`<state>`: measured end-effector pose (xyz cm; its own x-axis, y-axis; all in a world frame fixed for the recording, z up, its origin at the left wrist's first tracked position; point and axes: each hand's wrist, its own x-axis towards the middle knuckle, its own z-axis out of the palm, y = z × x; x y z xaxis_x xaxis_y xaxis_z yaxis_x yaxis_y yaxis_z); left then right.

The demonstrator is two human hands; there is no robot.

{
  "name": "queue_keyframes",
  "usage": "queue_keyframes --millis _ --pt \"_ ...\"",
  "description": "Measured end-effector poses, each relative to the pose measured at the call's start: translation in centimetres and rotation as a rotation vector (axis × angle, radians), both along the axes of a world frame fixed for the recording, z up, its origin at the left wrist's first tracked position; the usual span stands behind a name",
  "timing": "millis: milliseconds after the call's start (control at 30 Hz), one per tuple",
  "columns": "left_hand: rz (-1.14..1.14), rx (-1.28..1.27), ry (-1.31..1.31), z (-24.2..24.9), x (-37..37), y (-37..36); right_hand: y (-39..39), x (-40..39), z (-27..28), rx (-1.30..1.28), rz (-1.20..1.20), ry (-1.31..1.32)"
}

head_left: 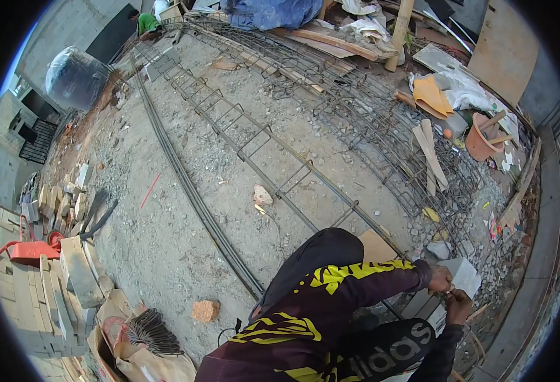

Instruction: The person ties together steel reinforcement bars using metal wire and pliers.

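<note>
My left hand [440,279] is closed, its fingers pinched on something too small to make out. Close against it, my right hand [459,307] is also closed in a pinch, and what it holds is hidden. Both hands are over a pale grey block [467,277] on the ground. A long steel rebar frame with cross ties [254,143] runs from the upper left down toward my legs and sleeve, which cover its near end. Left of it lies a bundle of long straight bars [187,175].
More rebar cages [382,153] lie at the right, near an orange bucket [480,140]. A bag with short metal pieces [152,334], a brick chunk [205,311] and a red wheelbarrow [35,251] are at the left. Another person [147,25] crouches far off.
</note>
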<state>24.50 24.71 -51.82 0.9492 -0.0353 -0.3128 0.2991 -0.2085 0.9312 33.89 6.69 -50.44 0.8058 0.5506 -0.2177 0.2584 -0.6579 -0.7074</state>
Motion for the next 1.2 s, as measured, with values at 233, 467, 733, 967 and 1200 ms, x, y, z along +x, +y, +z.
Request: queue_keyframes --millis 233,467,733,967,1200 --pt "0.000 -0.032 -0.008 -1.5 0.8 -0.5 0.4 -2.7 0.9 0.148 -0.041 0.110" --pt "0.008 -0.152 0.019 -2.0 1.1 -0.3 -2.0 -2.5 1.9 0.284 0.051 0.510" --pt "-0.059 -0.120 0.041 -2.7 1.9 -0.3 -3.5 -3.1 3.0 0.282 -0.079 0.693" --pt "-0.028 -0.082 0.114 -0.6 1.3 -0.4 -3.3 -5.9 3.4 -0.083 -0.015 0.164" --pt "0.097 -0.188 0.178 1.3 1.2 -0.9 -4.3 -5.6 -1.0 0.303 -0.340 0.228"
